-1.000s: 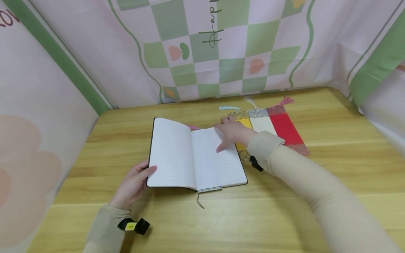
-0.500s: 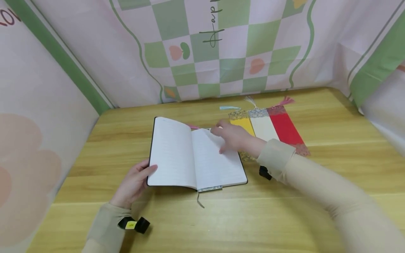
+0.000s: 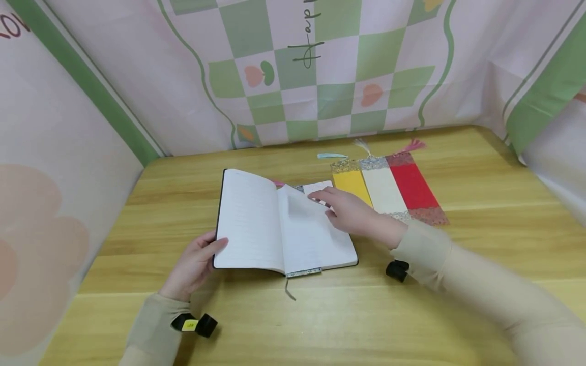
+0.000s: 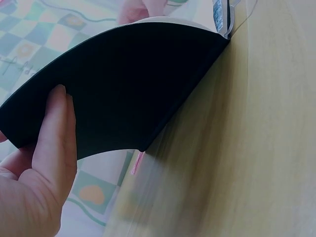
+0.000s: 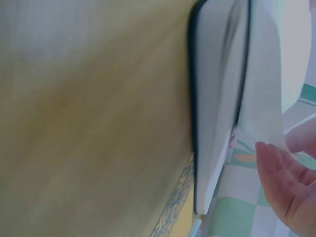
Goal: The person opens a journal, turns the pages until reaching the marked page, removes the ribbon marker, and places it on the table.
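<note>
An open notebook (image 3: 247, 223) with blank-looking white pages and a dark cover (image 4: 133, 84) lies in the middle of the head view. My left hand (image 3: 194, 264) grips its left edge, thumb on the page and fingers behind the raised cover. Over the right half, my right hand (image 3: 354, 211) pinches the upper corner of a page (image 5: 266, 98) between thumb and fingers, lifting it off those beneath. A bookmark lies inside: its patterned end (image 3: 304, 273) sticks out at the bottom and a pink tassel (image 3: 278, 183) at the top. Its middle is hidden under the page.
Right of the notebook, a yellow bookmark (image 3: 352, 184), a white bookmark (image 3: 384, 188) and a red bookmark (image 3: 414, 185) lie side by side, tassels pointing to the back. A grey ribbon (image 3: 290, 290) hangs from the notebook's spine onto the wooden table (image 3: 256, 325). A checkered curtain (image 3: 293, 76) stands behind.
My right hand has drawn back toward the right and lower, pulling up the page corner and uncovering the bookmark's patterned top end. My left hand and the notebook's left half have stayed put.
</note>
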